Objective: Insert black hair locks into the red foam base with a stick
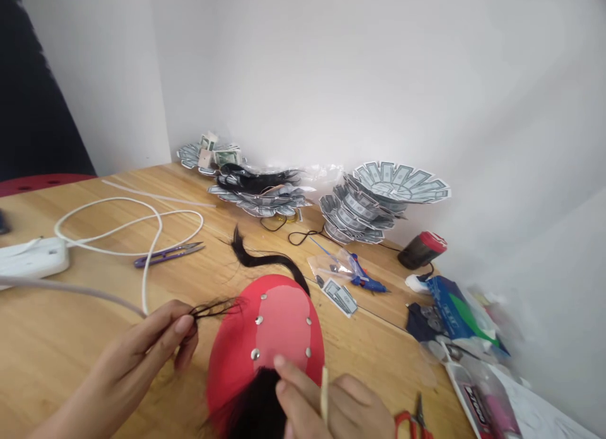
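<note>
White walls (331, 72) stand behind a wooden table (374, 350) and red dome (228, 344).

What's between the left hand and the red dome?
In the head view, a thin wisp of dark hair, pinched by the left hand, spans the gap, its loose ends overlapping the red dome's edge. Wooden tabletop shows beneath.

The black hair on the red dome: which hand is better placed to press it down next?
Probably the right hand: its fingertips are at the black hair on the red dome, though it also holds a pale stick. The left hand is off to the side, pinching a thin dark strand.
</note>
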Demonstrator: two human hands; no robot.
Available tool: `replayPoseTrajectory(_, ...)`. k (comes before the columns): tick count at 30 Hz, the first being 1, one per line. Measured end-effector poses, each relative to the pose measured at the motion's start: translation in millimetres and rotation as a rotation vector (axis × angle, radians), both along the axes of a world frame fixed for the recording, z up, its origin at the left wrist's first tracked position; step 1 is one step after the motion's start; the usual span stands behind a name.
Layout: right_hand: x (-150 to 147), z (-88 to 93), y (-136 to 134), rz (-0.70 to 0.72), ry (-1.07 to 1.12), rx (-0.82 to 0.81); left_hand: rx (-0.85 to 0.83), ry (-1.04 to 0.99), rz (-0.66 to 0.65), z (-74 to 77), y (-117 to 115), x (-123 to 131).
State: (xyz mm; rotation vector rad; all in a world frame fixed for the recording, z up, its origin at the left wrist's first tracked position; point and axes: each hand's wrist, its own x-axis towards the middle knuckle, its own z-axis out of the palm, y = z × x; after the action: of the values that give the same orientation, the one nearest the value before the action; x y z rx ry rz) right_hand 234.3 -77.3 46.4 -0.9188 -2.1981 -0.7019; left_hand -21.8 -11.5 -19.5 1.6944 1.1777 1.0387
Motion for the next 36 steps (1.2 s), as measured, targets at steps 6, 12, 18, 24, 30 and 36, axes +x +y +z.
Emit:
replayPoseTrajectory(6,-16,-24.1,12,-0.005,0.214,0.000,0.013,0.016,0.006,9.1,-2,1)
replayPoseTrajectory(12,-7,-27.7,9,0.170,0.154,-0.304,0.044,0.027,-0.024,8.5,-3,0)
replayPoseTrajectory(18,6,-19.2,10,0.276,0.191,-0.564,0.088,0.044,-0.082,10.6,-2,-2)
replayPoseTrajectory(24,21,-2.7,16,0.402,0.255,-0.753,0.060,0.012,-0.036,13.0,-6,4)
replayPoseTrajectory(30,25,-4.3,16,0.384,0.207,-0.774,0.040,-0.068,0.062,20.2,-12,15)
replayPoseTrajectory(36,30,-17.8,10,0.337,0.228,-0.861,0.068,-0.034,0.008,16.3,-5,8)
